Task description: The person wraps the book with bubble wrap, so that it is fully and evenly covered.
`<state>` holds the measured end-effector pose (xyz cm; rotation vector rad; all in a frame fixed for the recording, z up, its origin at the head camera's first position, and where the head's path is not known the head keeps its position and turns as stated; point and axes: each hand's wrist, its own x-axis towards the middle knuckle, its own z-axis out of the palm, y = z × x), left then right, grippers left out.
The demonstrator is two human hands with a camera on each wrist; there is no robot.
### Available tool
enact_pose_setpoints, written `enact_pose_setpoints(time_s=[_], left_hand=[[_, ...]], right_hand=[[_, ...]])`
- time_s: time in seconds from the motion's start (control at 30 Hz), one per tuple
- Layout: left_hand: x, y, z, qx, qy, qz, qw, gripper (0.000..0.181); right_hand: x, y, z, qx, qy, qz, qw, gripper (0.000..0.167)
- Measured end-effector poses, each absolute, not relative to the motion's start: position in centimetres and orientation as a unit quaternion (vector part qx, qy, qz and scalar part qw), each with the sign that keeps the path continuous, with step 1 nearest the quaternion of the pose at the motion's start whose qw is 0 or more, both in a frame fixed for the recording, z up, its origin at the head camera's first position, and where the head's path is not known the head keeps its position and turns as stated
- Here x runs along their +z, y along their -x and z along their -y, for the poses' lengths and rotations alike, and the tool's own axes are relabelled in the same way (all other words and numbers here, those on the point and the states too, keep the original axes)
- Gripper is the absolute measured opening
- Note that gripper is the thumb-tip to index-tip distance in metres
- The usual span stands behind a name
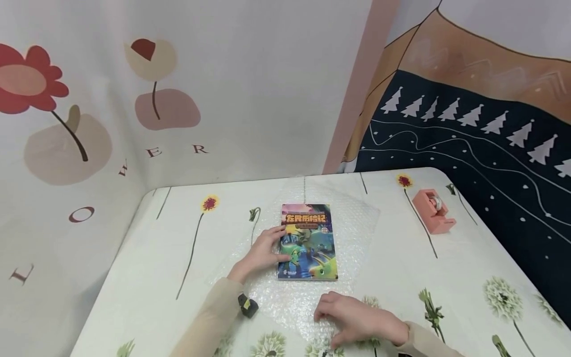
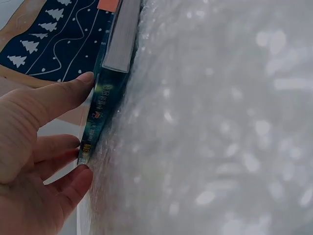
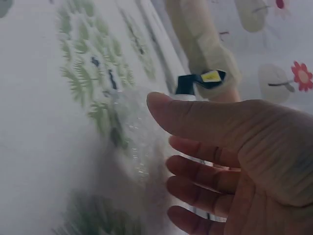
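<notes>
A book with a colourful dinosaur cover lies face up on a clear sheet of bubble wrap. My left hand touches the book's left side, thumb and fingers spread along it. In the left wrist view, the fingertips of the left hand meet the book's spine, while bubble wrap fills the right part. My right hand hovers near the bubble wrap's front corner, fingers loosely bent. A gap shows between thumb and fingers of the right hand in the right wrist view, with nothing held.
A pink tape dispenser stands at the table's right rear. The white table covering has printed flowers. Behind it hangs a pale curtain, and a dark tree-patterned cloth is at the right.
</notes>
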<state>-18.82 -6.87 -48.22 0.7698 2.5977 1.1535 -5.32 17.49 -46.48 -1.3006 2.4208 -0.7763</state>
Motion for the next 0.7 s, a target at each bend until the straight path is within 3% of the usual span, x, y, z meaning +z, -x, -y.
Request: enact_pose_setpoints(time_s=[0.27, 0.53, 0.7], left_hand=[[-48.2, 18.7, 6.8, 0.385, -0.248, -0.883, 0.104, 0.074], [-48.3, 18.7, 6.9, 0.373, -0.260, -0.886, 0.093, 0.073], [-48.4, 18.7, 6.8, 0.371, -0.262, -0.886, 0.093, 0.073]], right_hand=[[-47.5, 4.8, -16.6, -0.205, 0.482, -0.849, 0.065, 0.060], [-47.0, 5.1, -16.2, -0.152, 0.507, -0.848, 0.014, 0.040], [-45.1, 6.0, -16.6, -0.202, 0.506, -0.839, 0.004, 0.024]])
